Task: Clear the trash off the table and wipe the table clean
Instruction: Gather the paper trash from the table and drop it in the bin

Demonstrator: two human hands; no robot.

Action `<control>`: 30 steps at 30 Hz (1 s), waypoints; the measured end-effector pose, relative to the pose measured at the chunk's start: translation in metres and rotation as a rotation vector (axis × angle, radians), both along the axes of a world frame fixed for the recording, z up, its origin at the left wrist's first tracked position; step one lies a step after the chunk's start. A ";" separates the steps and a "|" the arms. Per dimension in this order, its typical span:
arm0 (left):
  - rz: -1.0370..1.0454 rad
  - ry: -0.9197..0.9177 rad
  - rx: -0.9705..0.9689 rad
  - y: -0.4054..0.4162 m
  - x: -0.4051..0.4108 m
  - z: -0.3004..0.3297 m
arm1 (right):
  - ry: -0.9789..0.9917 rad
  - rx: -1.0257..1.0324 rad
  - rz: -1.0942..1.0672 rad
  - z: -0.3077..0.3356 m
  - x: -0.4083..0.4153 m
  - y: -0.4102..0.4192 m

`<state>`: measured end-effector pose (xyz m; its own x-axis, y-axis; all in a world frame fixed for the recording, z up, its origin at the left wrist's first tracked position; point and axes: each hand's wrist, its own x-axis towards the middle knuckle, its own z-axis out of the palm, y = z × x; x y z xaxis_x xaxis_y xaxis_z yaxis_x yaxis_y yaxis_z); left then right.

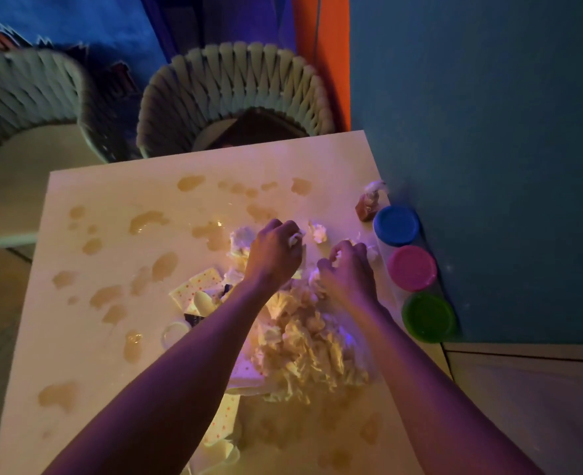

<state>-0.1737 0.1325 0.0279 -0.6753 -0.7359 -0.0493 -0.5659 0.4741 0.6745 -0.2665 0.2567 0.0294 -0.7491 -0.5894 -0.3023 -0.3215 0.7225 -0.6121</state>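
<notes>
Brown spills (147,221) covered the surface (77,371), both hands, left (274,255) and right (348,272), with fingers clamped on crumpled tissues (296,337) mid-table; dragging these could smear liquid or topple the nearby jars (411,267).

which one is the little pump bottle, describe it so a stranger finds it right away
Follow the table's right edge along the teal wall, where three round lidded tubs stand in a row: green, pink, blue. Just beyond the blue one stands the pump bottle: small, brownish, with a pale pump top, the only narrow container there.
</notes>
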 end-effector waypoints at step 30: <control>0.293 -0.422 0.103 -0.073 0.053 -0.034 | 0.082 0.169 0.154 -0.049 -0.008 -0.035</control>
<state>-0.1207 0.0598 -0.0057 -0.3471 -0.8680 -0.3551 -0.8977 0.1980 0.3935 -0.2747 0.2217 -0.0195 -0.6803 -0.6450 -0.3481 -0.4797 0.7509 -0.4540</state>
